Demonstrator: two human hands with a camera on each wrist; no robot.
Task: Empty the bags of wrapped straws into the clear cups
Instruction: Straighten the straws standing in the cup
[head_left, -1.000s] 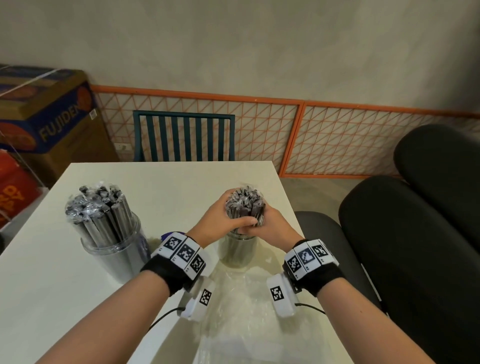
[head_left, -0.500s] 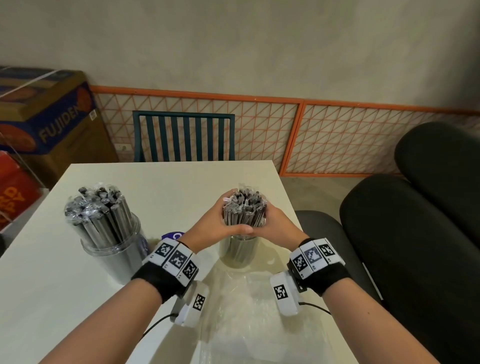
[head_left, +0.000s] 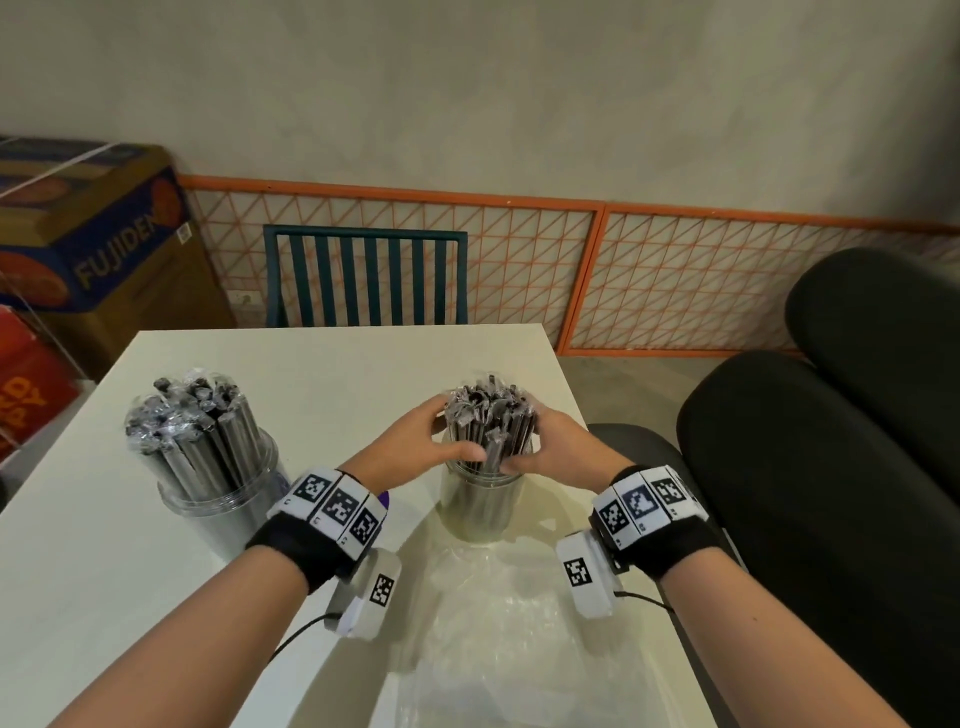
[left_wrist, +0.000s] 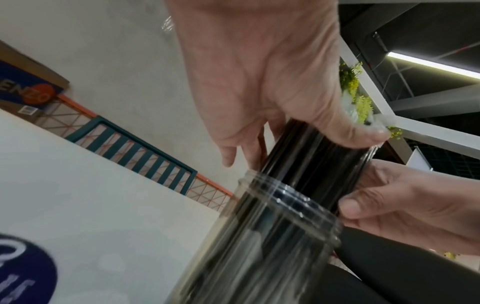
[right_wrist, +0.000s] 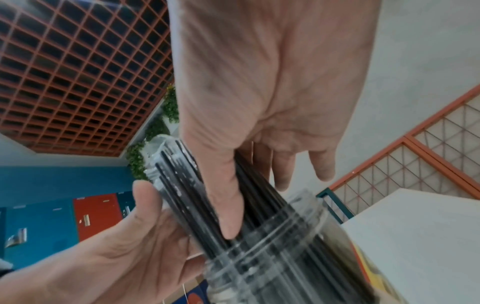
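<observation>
A bundle of wrapped dark straws (head_left: 491, 415) stands in a clear cup (head_left: 480, 512) near the table's right edge. My left hand (head_left: 431, 441) grips the bundle from the left and my right hand (head_left: 561, 447) from the right, with the thumbs meeting just above the rim. The left wrist view shows my left hand (left_wrist: 259, 82) with its thumb across the straws (left_wrist: 311, 160) above the cup (left_wrist: 259, 236). In the right wrist view, my right hand (right_wrist: 272, 92) lays its thumb on the straws (right_wrist: 182, 185). A second clear cup (head_left: 223, 499) at the left is full of straws (head_left: 192, 415).
An empty clear plastic bag (head_left: 493, 623) lies on the white table (head_left: 337, 374) in front of the cup. A teal chair (head_left: 363, 275) stands at the far end. Black cushioned seats (head_left: 805, 467) are at the right and cardboard boxes (head_left: 93, 249) at the left.
Both hands have slid a little lower on the bundle toward the cup's rim. The straw tops now fan out wider. The left cup has not moved.
</observation>
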